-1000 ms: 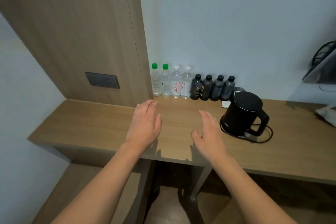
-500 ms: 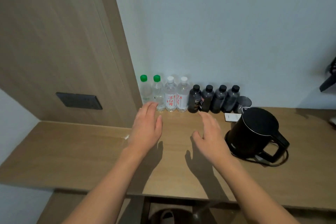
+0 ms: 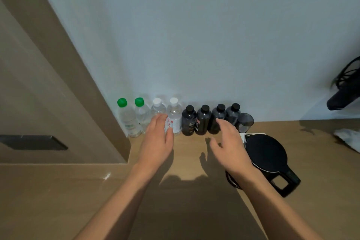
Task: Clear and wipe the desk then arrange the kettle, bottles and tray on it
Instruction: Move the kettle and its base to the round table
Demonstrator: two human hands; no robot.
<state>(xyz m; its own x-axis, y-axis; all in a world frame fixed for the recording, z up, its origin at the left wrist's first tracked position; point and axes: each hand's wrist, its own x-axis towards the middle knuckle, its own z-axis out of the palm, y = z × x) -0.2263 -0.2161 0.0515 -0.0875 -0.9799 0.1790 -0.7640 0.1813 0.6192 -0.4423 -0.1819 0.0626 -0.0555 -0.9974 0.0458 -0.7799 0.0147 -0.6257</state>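
- At our fingertips, straight ahead against the pale wall, stands the row of upright plastic bottles: we reach with both bare hands toward it, and each bottle's long axis runs vertical.
- Our left hand (image 3: 157,142) is nearer; its straight, relaxed fingers overlap the clear white-capped bottle with red lettering (image 3: 174,117), though we cannot tell if they touch it. It holds nothing.
- Our right hand (image 3: 228,145) hovers with loosely spread fingers, gripping nothing, just in front of the dark black-capped bottles (image 3: 203,121).
- Both forearms stretch forward over the brown wooden desk (image 3: 58,191), palms down.
- Just right of our right wrist sits the round black electric kettle (image 3: 267,157).
- We judge the next move to be closing on bottles to clear them.
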